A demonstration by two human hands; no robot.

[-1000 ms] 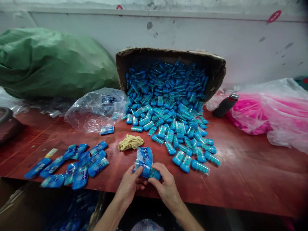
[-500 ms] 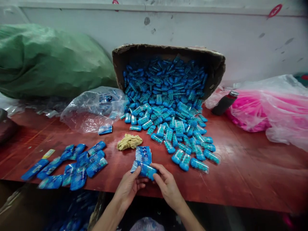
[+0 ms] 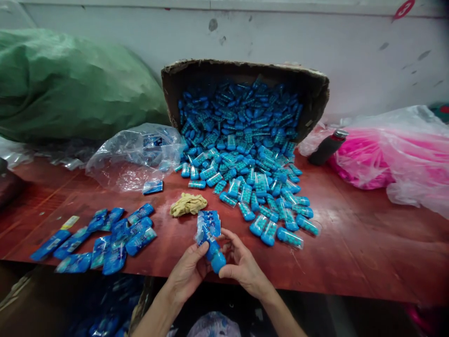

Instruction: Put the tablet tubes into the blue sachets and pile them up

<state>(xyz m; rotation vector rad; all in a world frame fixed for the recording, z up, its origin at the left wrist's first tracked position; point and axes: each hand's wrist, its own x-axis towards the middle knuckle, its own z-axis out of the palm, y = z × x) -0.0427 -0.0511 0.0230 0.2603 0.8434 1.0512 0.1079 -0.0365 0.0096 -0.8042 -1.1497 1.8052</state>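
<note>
Over the table's front edge, my left hand (image 3: 191,267) is closed on a small blue pack (image 3: 214,255) of teal balls, its thumb on top. The pack points down and to the right. My right hand (image 3: 245,267) curls round its lower end, with the thumb against the rounded blue tip; some of its fingers are hidden behind. Just beyond the pack lies a fanned stack of blue printed cards (image 3: 209,220). A crumpled yellow glove-like cloth (image 3: 188,204) rests behind them. To the left are several blue packs with printed cards (image 3: 117,238).
A cardboard box (image 3: 245,68) on its side spills many loose clear-and-blue packs (image 3: 259,185) onto the red table (image 3: 351,243). A clear plastic bag (image 3: 129,159) and a green sack (image 3: 77,89) stand left; a dark bottle (image 3: 328,147) and pink bagged goods (image 3: 365,159) right.
The pack has turned from lying nearly sideways to pointing down toward me. My right hand has shifted from its right end to its lower tip.
</note>
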